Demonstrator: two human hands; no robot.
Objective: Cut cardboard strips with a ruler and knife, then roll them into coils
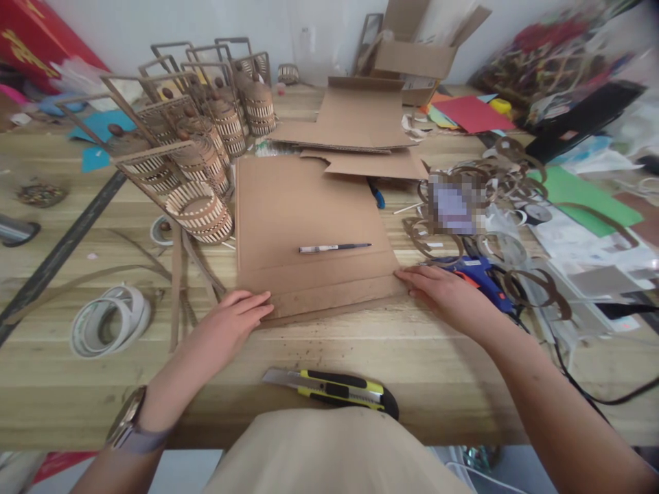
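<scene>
A brown cardboard sheet [309,206] lies in front of me, with crease lines along its near side. At its near left corner, my left hand [241,312] grips the edge, fingers laid over the top. My right hand [437,291] holds the near right corner with its fingers together; the thumbs are mostly hidden. A capped pen [334,248] rests across the sheet between my hands. Closer to me, a yellow and black utility knife [334,390] lies on the table with its blade out, touched by neither hand.
Woven lanterns with wooden frames [206,137] crowd the left back. White tape rolls [109,321] sit by my left arm. A blue glue gun [478,278] and curled brown strips [535,291] lie beyond my right hand. More cut cardboard [360,113] and an open box [412,62] stand behind.
</scene>
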